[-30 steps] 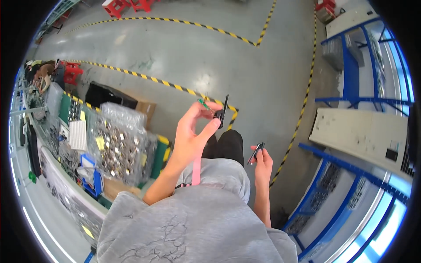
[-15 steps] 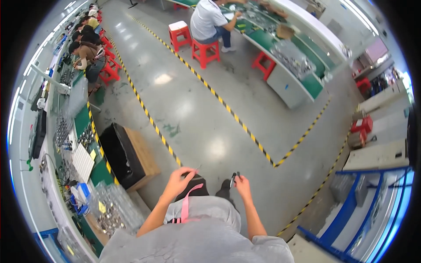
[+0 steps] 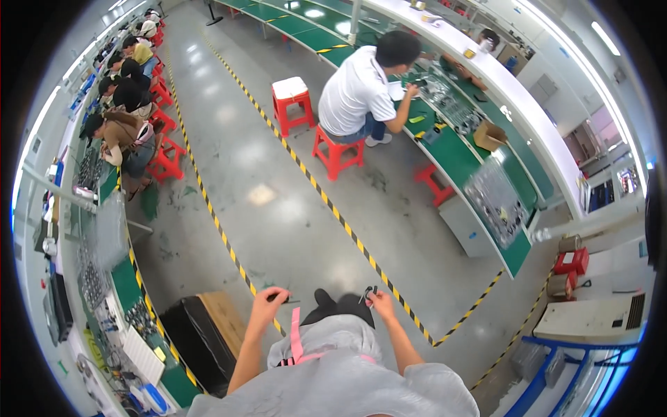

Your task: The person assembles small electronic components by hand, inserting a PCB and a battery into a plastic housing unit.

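My left hand [image 3: 269, 304] is held out in front of my body at the left, thumb and fingers pinched together. Something thin and dark sticks out of the pinch, too small to name. My right hand [image 3: 382, 304], at the right, closes on a small black part with a shiny metal bit [image 3: 367, 295]. The two hands are apart, both held above the floor. Between them a pink strap [image 3: 296, 337] hangs at the front of my grey shirt, nearest my left hand but not held by it.
A wooden box with black lining [image 3: 221, 320] stands left, beside a green-topped bench [image 3: 177, 382] laden with parts. Ahead, a person [image 3: 361, 90] sits at another green workbench [image 3: 517, 258]. Red stools [image 3: 338, 154], striped floor tape [image 3: 347, 233] and a blue rack [image 3: 535, 375] surround the aisle.
My view has tilted up and shifted, so the far benches and seated people show more. I have stepped along the aisle. Both hands keep their pinch, the left now farther out from the body.
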### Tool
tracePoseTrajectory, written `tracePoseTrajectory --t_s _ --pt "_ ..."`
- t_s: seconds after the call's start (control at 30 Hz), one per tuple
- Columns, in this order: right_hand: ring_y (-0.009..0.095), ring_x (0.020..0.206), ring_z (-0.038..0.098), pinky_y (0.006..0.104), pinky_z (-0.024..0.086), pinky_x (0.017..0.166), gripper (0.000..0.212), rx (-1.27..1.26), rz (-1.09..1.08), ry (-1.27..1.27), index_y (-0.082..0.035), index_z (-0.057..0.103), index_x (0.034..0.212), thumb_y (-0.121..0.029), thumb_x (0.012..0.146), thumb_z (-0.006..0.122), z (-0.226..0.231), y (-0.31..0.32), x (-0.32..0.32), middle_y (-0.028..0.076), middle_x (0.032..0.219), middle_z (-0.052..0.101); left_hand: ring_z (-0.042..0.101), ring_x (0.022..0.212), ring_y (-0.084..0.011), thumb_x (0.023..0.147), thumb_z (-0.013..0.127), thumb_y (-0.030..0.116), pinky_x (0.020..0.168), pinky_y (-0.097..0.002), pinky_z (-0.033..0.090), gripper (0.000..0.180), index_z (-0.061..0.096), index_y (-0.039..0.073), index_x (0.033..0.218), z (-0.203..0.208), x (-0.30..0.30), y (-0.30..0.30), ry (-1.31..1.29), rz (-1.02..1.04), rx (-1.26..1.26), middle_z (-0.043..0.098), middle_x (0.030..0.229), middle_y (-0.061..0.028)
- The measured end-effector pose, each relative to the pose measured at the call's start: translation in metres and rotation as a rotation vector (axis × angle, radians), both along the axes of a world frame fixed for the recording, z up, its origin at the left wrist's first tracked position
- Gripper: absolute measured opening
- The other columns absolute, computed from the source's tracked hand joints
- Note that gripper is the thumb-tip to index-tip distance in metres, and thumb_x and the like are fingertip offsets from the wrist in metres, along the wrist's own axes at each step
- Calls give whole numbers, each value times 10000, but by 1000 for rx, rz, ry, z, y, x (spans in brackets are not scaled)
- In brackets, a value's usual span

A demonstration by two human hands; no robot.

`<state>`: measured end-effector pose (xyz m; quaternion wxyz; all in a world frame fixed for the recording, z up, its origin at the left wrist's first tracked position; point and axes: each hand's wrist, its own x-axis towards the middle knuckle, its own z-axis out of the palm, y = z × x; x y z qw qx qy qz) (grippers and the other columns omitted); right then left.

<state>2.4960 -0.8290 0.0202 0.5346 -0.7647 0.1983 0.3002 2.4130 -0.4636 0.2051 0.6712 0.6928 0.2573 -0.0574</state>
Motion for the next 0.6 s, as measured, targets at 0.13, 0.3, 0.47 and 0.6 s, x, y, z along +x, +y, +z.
tracePoseTrajectory --t_s 0.13,0.3,0.47,0.6 --pt "139 637 658 288 522 618 237 158 -104 -76 15 648 854 -220 885 649 2 104 157 68 734 705 589 785 -69 921 644 158 730 -226 466 193 708 -23 943 43 156 96 65 12 154 682 828 -6" --pt "133 652 655 281 481 590 192 21 21 -70 -8 686 895 -193 853 651 -71 222 354 59 751 699 600 817 -76 914 665 168 771 -235 475 192 711 -1 992 6 328 212 -15 112 155 687 862 -6" --pt "122 627 628 285 473 575 158 167 -70 -20 -47 700 827 -197 845 656 -84 352 579 64 720 689 622 850 -91 906 670 135 796 -236 478 173 714 -2 1002 -30 520 328 61 151 97 699 897 -22" --pt "144 601 610 305 475 572 158 186 -55 -204 -44 672 782 -193 828 647 -67 450 762 44 665 645 620 860 -95 897 676 110 803 -241 481 161 708 -15 992 -15 671 421 43 171 108 697 930 -26"
